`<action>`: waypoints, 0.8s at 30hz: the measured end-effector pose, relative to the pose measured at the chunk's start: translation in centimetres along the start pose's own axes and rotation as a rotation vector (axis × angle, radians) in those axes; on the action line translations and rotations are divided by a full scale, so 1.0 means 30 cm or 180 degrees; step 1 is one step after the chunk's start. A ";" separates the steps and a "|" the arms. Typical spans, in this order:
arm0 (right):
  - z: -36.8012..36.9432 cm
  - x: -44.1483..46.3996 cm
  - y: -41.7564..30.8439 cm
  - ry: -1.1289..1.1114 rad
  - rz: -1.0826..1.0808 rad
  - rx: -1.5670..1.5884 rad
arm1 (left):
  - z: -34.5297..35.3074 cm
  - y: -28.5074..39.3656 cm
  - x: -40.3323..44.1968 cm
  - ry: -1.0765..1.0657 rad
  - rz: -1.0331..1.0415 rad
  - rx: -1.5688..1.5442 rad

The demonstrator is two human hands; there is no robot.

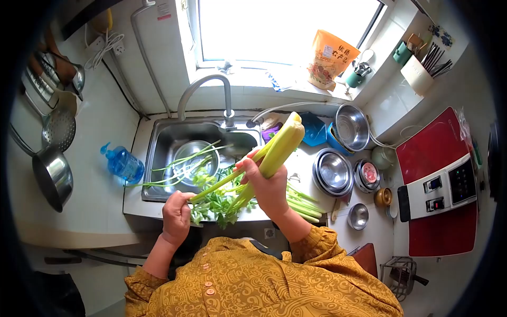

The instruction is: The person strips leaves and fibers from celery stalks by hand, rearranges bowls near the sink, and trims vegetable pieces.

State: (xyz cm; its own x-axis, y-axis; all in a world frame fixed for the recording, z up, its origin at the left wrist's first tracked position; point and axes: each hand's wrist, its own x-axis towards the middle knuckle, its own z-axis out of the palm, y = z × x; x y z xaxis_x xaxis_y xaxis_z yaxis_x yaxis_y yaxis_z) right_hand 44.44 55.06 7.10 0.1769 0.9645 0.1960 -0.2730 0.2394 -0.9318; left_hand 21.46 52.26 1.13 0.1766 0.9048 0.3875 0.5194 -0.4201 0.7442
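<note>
My right hand [264, 185] is wrapped round a bunch of celery [283, 145], its thick pale base pointing up and its leaves hanging low over the sink's front edge. My left hand [177, 214] pinches one celery stalk [214, 188] that slants down and left from the bunch. Behind the hands, a metal bowl [196, 153] stands in the steel sink [158, 138], with thin green stalks lying across it. More celery stalks [305, 203] lie on the counter just right of my right hand.
A curved faucet [206, 79] rises behind the sink. To the left stands a blue soap bottle [127, 165]. Nested metal bowls [334, 170], a small bowl [358, 216] and a red cooktop [430, 140] are on the right. An orange bag [327, 61] sits on the windowsill.
</note>
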 end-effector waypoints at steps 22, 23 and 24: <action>-0.215 0.184 -0.045 0.0393 -0.0283 0.0271 | -0.017 0.097 -0.001 -0.1127 -0.0292 -0.0350; -0.212 0.185 -0.037 0.0356 -0.0221 0.0283 | -0.012 0.098 -0.010 -0.1058 -0.0208 -0.0094; -0.208 0.188 -0.032 0.0337 -0.0252 0.0193 | -0.012 0.100 -0.010 -0.0998 -0.0147 0.0014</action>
State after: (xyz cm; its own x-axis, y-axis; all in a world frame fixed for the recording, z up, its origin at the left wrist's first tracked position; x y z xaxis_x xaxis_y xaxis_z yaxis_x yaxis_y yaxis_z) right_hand 51.61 59.60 7.19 0.2982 0.9259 0.2319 -0.3102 0.3237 -0.8939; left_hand 22.68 50.69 3.44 0.4015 0.9007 0.1661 0.5365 -0.3783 0.7544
